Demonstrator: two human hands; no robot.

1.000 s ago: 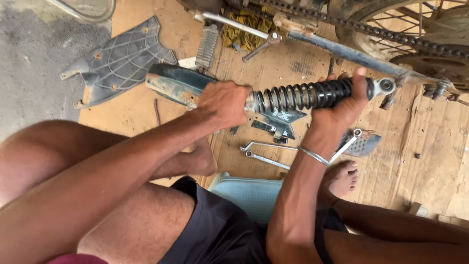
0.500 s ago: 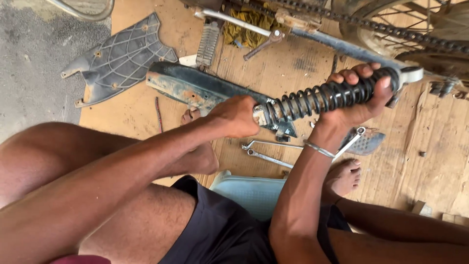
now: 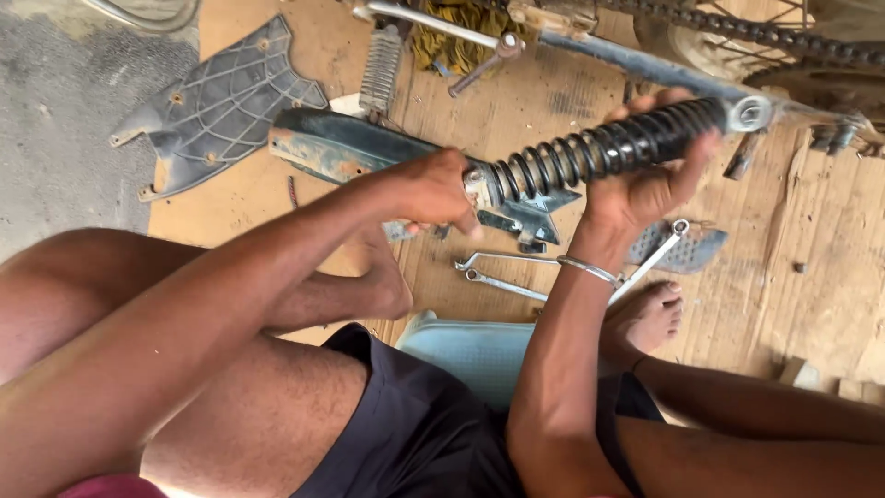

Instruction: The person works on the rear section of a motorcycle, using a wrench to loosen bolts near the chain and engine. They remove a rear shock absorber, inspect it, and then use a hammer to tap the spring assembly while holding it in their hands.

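I hold a long black shock absorber with a thick coiled metal spring point(image 3: 608, 148) in both hands, up above the wooden floor point(image 3: 820, 277). My left hand point(image 3: 429, 192) is closed tight around its near end, where the spring meets a grey metal bracket point(image 3: 530, 207). My right hand point(image 3: 650, 180) is wrapped around the spring farther along, fingers curled over the top. The far end has a round silver eye point(image 3: 749, 113), and it sits close to the long grey metal arm of the motorbike point(image 3: 645, 65) and near the dark chain point(image 3: 765, 35).

Under my hands lie two thin silver spanners point(image 3: 502, 272). To the left lies a grey plastic cover with ribs point(image 3: 217, 111), and beside it a dark green rusty metal piece point(image 3: 341, 148). My bare foot point(image 3: 645, 318) is on the floor just below my right wrist.

I think the spring could pinch my right fingers if it squeezes shut – they sit right on the coils. The part looks heavy and greasy, so it could slip and drop onto my foot or the spanners.
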